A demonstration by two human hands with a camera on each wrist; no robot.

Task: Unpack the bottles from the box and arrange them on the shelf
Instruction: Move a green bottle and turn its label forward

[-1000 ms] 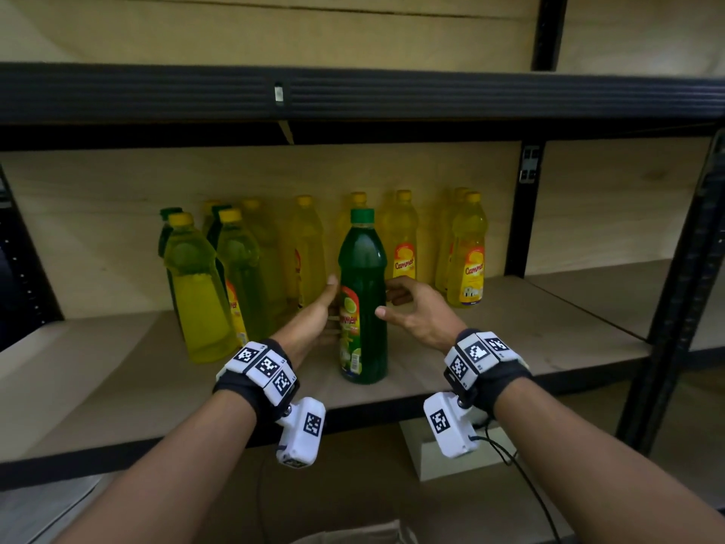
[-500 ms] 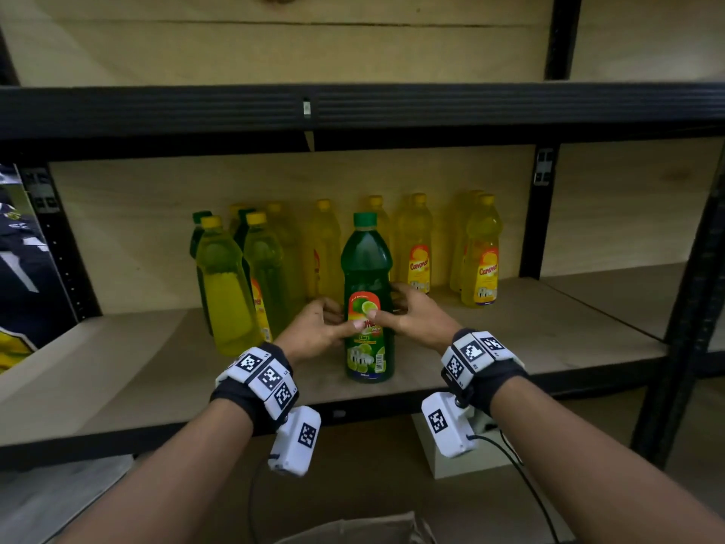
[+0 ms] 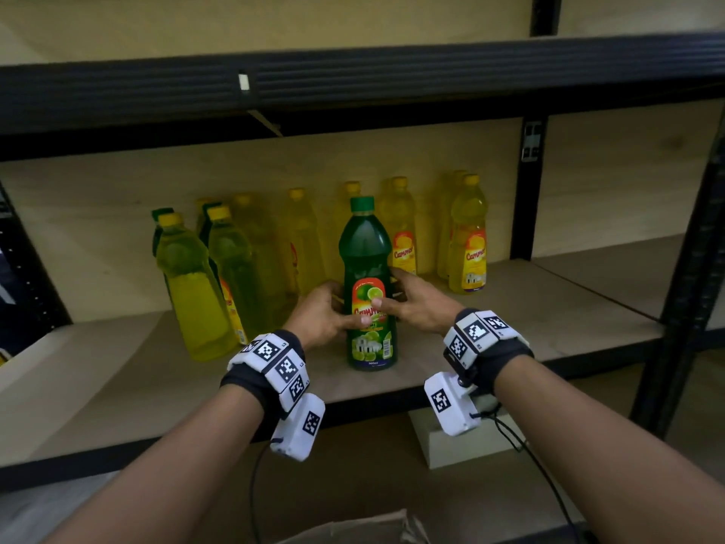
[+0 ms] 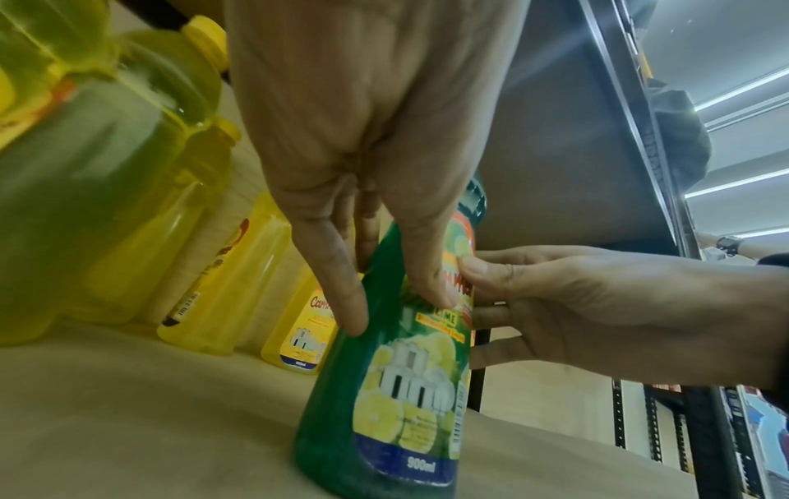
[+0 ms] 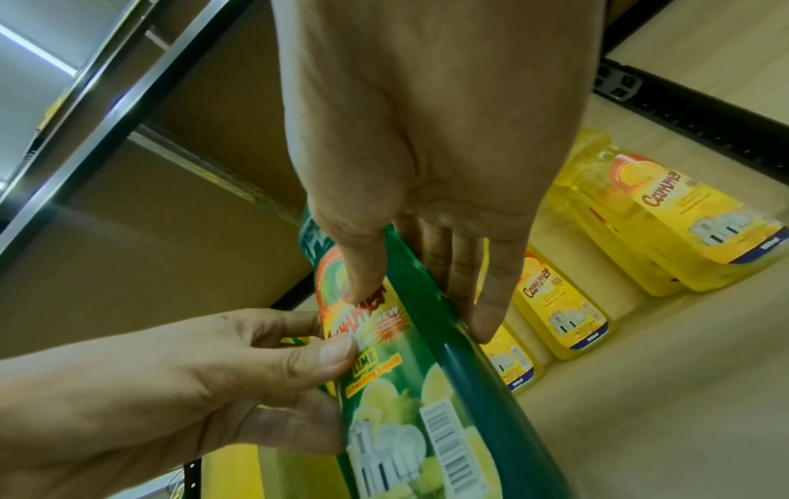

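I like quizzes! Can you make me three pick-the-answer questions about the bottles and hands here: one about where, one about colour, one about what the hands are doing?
1. Where does the green bottle stand?
A. on the shelf board
B. on the floor
C. inside the box

2. What colour is its cap?
A. yellow
B. green
C. red

3. What are the hands doing?
A. both hang free
B. only one touches the bottle
C. both hold the bottle

Answers: 1 A, its base sits on the board. 2 B, the cap matches the green body. 3 C, the left hand and right hand grip its label from each side.
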